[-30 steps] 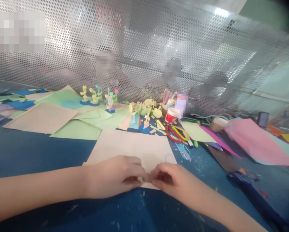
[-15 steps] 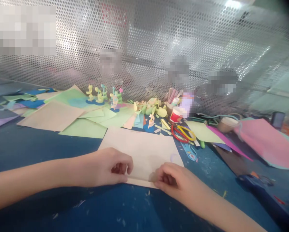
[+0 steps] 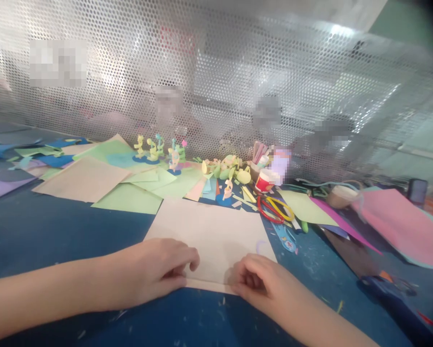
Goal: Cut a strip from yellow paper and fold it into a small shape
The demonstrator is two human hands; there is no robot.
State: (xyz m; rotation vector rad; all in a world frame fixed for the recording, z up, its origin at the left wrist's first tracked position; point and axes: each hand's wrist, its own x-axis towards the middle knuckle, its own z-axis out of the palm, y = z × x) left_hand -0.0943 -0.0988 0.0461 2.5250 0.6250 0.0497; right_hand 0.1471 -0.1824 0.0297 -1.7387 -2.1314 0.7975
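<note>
A beige paper sheet [image 3: 211,231] lies flat on the blue table [image 3: 57,226]. The left hand [image 3: 158,270] presses on the sheet's near left edge with fingers curled, thumb and fingertips pinching the folded near edge. The right hand [image 3: 260,282] rests on the sheet's near right corner, fingers curled under, gripping the same edge. Just beyond the sheet's far right corner lie red and yellow scissors [image 3: 274,208]; green paper sheets [image 3: 129,197] lie beyond its far left corner.
</note>
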